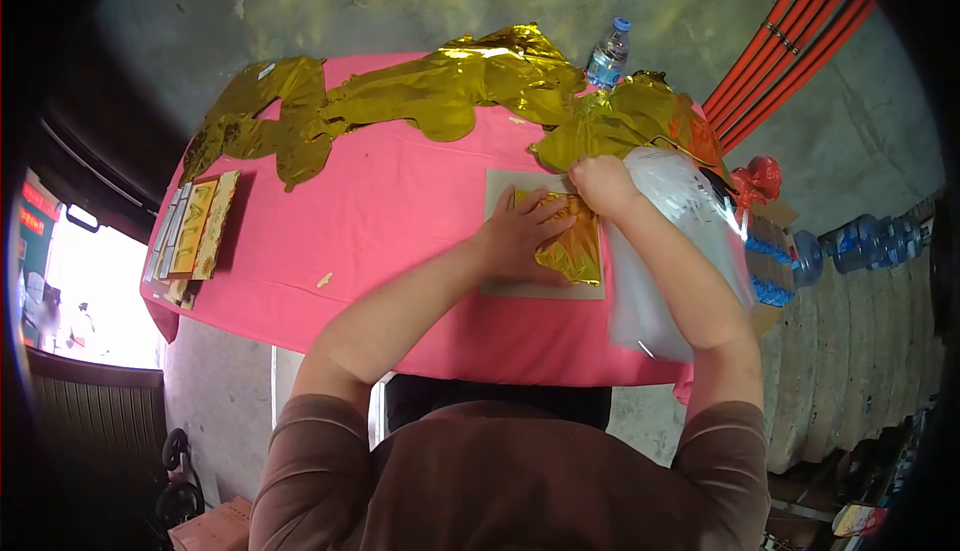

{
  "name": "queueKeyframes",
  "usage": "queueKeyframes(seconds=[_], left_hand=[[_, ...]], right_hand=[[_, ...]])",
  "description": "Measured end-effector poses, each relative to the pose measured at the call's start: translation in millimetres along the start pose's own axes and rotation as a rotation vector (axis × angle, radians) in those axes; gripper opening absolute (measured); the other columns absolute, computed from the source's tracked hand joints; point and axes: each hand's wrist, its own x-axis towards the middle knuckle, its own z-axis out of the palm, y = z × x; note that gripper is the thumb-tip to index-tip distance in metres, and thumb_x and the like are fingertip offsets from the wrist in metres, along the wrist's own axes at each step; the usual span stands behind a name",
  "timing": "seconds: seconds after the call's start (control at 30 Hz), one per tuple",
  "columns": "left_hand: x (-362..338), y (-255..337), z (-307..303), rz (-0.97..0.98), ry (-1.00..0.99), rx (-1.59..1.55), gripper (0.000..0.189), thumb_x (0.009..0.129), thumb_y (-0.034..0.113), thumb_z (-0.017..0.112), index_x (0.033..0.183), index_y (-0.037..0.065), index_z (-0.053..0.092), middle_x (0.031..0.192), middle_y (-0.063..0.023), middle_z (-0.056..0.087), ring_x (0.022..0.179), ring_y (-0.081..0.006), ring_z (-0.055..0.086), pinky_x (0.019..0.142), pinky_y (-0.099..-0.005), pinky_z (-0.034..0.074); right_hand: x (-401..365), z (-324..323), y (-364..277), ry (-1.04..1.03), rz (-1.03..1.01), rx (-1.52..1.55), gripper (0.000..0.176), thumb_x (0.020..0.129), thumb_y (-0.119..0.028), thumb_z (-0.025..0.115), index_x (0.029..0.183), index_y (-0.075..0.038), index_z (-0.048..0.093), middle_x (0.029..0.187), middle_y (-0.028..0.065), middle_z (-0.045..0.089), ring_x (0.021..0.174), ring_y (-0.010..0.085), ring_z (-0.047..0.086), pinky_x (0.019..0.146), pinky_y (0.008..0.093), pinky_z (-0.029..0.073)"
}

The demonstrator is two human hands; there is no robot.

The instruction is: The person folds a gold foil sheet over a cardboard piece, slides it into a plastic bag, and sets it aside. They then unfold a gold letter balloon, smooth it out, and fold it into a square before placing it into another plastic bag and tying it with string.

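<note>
Soft, even daylight falls on the pink cloth-covered table (380, 211), which is bright and fairly sharp at its middle. Left of the table, a glowing window-like opening (95, 291) is blown out to white. Along the table's far edge, crinkled gold foil balloons (470, 81) throw patchy glare. A folded gold foil piece (572, 241) near the table's middle glints faintly. Shadows on the table are weak. Fisheye distortion bends the table's rim, and a black vignette closes in beyond it at every corner.

A makeshift workshop — concrete floor (400, 1), orange conduits (790, 41), foil-heaped pink table (400, 221).
</note>
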Motion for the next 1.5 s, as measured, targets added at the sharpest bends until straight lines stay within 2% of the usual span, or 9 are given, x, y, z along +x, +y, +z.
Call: queueKeyframes(seconds=[0.2, 0.27, 0.47, 0.67, 0.9, 1.0, 1.17, 1.37, 1.5], left_hand=[[1, -2, 2, 0.014, 0.026, -0.024, 0.101, 0.066, 0.078, 0.057, 0.144, 0.017, 0.036, 0.151, -0.0094, 0.03, 0.141, -0.0332, 0.02, 0.11, -0.0634, 0.008], [0, 2, -3, 0.011, 0.016, -0.029, 0.102, 0.066, 0.078, 0.058, 0.143, 0.016, 0.036, 0.151, -0.0094, 0.029, 0.142, -0.0327, 0.019, 0.11, -0.0631, 0.008], [1, 0, -9, 0.007, -0.017, -0.104, 0.093, 0.07, 0.066, 0.065, 0.138, 0.008, 0.039, 0.15, -0.0144, 0.029, 0.142, -0.0328, 0.019, 0.111, -0.061, 0.01], [-4, -3, -2, 0.046, 0.1, -0.082, 0.086, 0.07, 0.058, 0.07, 0.135, 0.008, 0.044, 0.147, -0.0172, 0.032, 0.141, -0.0323, 0.02, 0.111, -0.0605, 0.008], [-6, 0, -9, 0.05, 0.109, -0.093, 0.084, 0.068, 0.055, 0.072, 0.134, 0.01, 0.046, 0.135, -0.0135, 0.041, 0.133, -0.031, 0.032, 0.11, -0.0626, 0.008], [-6, 2, -8, 0.046, 0.098, -0.105, 0.084, 0.068, 0.056, 0.072, 0.134, 0.011, 0.046, 0.135, -0.0128, 0.042, 0.133, -0.0308, 0.033, 0.11, -0.0631, 0.008], [-7, 0, -9, 0.031, 0.109, -0.136, 0.085, 0.069, 0.056, 0.071, 0.135, 0.01, 0.045, 0.135, -0.0133, 0.041, 0.132, -0.0306, 0.033, 0.11, -0.063, 0.008], [-9, -1, -13, 0.032, 0.065, -0.128, 0.086, 0.07, 0.057, 0.071, 0.137, 0.01, 0.043, 0.137, -0.0148, 0.041, 0.131, -0.0322, 0.036, 0.11, -0.0628, 0.008], [-15, 0, -19, 0.073, 0.167, -0.093, 0.082, 0.072, 0.054, 0.07, 0.136, 0.009, 0.045, 0.138, -0.0153, 0.041, 0.133, -0.0316, 0.034, 0.11, -0.0625, 0.009]], right_hand=[[-13, -7, -9, -0.078, 0.01, 0.038, 0.013, 0.073, -0.016, 0.061, 0.074, -0.005, 0.069, 0.077, 0.0142, 0.067, 0.072, 0.0305, 0.067, 0.065, 0.0415, 0.054], [-13, -10, -4, -0.152, 0.044, 0.11, 0.019, 0.073, -0.022, 0.063, 0.077, -0.004, 0.069, 0.082, 0.0151, 0.067, 0.08, 0.0308, 0.067, 0.07, 0.0431, 0.053], [-27, -17, -1, -0.141, 0.03, 0.125, 0.021, 0.075, -0.024, 0.063, 0.08, -0.004, 0.069, 0.088, 0.0128, 0.068, 0.088, 0.0301, 0.065, 0.08, 0.0454, 0.048], [-23, -2, -20, -0.09, 0.06, -0.191, 0.013, 0.079, -0.019, 0.059, 0.079, -0.015, 0.071, 0.083, 0.0059, 0.07, 0.085, 0.0214, 0.066, 0.076, 0.0387, 0.044], [1, 9, -31, -0.05, 0.151, -0.208, 0.014, 0.08, -0.017, 0.058, 0.077, -0.019, 0.072, 0.078, 0.0012, 0.07, 0.078, 0.019, 0.067, 0.071, 0.0377, 0.045], [8, 11, -30, 0.006, 0.181, -0.159, 0.012, 0.076, -0.019, 0.06, 0.073, -0.015, 0.071, 0.075, 0.0057, 0.069, 0.075, 0.021, 0.067, 0.068, 0.0357, 0.046], [3, 3, -16, -0.028, 0.237, 0.032, 0.015, 0.079, -0.02, 0.059, 0.08, -0.011, 0.072, 0.08, 0.0083, 0.07, 0.075, 0.0271, 0.068, 0.063, 0.0417, 0.051], [-31, -39, -4, 0.016, 0.279, 0.208, 0.021, 0.079, -0.025, 0.063, 0.083, -0.005, 0.068, 0.076, 0.0159, 0.066, 0.075, 0.0334, 0.065, 0.068, 0.0461, 0.051], [-67, -69, -11, 0.104, 0.23, 0.266, 0.021, 0.08, -0.025, 0.063, 0.085, -0.005, 0.068, 0.078, 0.0155, 0.066, 0.076, 0.0333, 0.065, 0.069, 0.0452, 0.05]])
